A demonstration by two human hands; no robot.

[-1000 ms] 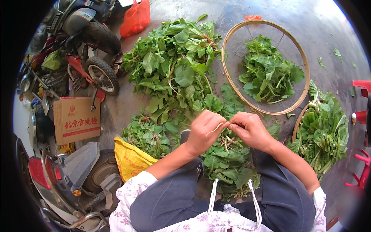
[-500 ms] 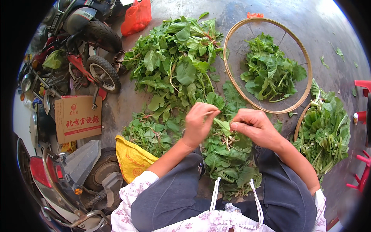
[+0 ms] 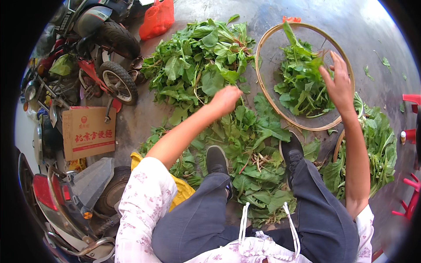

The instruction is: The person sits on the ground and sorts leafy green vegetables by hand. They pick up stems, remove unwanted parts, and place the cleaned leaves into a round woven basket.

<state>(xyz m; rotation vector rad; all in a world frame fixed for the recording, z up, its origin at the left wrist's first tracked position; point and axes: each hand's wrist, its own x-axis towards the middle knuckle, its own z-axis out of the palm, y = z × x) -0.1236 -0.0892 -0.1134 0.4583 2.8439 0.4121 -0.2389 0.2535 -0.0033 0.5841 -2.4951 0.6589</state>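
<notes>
Right hand (image 3: 341, 85): as I see it from here, grip released, fingers spread over round tray (image 3: 319, 129), blurred leaf (image 3: 313, 65) just beside fingertips.
Left hand (image 3: 225, 100): at far leaf pile (image 3: 184, 65), near-right edge, fingers curled; can't tell if grip holds anything.
Tray greens (image 3: 300, 90): heaped inside the rim, far right.
</notes>
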